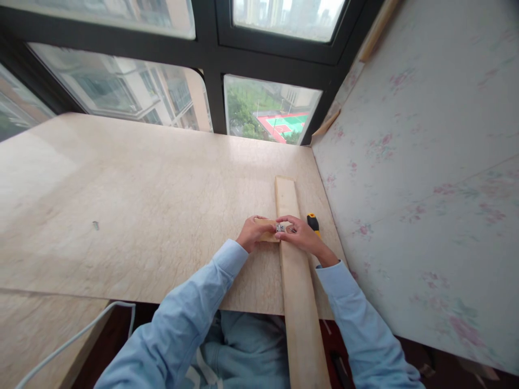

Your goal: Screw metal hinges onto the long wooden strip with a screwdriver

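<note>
A long wooden board (298, 281) lies on the light tabletop and juts past its front edge toward me. Butted against its left side, or nearly so, is a short wooden block (266, 236), gripped by my left hand (252, 232). Where the two pieces meet sits a small silver metal hinge (280, 228), its exact shape partly covered by fingers. My right hand (300, 233) is closed on the hinge from the right, over the board, with thumb and index finger at its edges. My left fingertips also reach the hinge.
Just right of the board is a black and yellow tape measure (312, 222). A small shiny object (95, 225) lies on the tabletop (162, 189) at left. A floral-papered wall (413, 189) bounds the right, windows the far side. A white cable (77, 335) hangs at lower left.
</note>
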Demonstrator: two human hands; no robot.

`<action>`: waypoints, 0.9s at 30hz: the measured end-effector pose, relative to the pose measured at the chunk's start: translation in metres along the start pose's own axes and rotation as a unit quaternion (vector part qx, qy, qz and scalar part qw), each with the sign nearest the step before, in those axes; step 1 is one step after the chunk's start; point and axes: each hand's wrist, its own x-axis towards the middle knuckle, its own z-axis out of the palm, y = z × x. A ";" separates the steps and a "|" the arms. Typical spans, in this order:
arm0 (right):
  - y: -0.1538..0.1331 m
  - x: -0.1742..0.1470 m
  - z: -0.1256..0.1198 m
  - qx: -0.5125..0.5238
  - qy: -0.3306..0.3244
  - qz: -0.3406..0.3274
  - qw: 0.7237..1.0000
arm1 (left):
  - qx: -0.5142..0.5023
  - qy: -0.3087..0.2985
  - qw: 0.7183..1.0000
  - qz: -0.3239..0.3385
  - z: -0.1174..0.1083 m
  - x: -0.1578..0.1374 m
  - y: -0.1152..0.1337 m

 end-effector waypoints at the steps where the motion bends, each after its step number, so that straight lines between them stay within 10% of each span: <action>1: -0.001 -0.001 0.000 0.001 0.004 0.005 1.000 | 0.002 0.006 1.000 -0.001 0.001 0.000 0.000; 27: 0.004 0.001 0.006 -0.063 0.019 -0.014 0.998 | -0.003 0.006 1.000 0.022 0.001 0.003 -0.007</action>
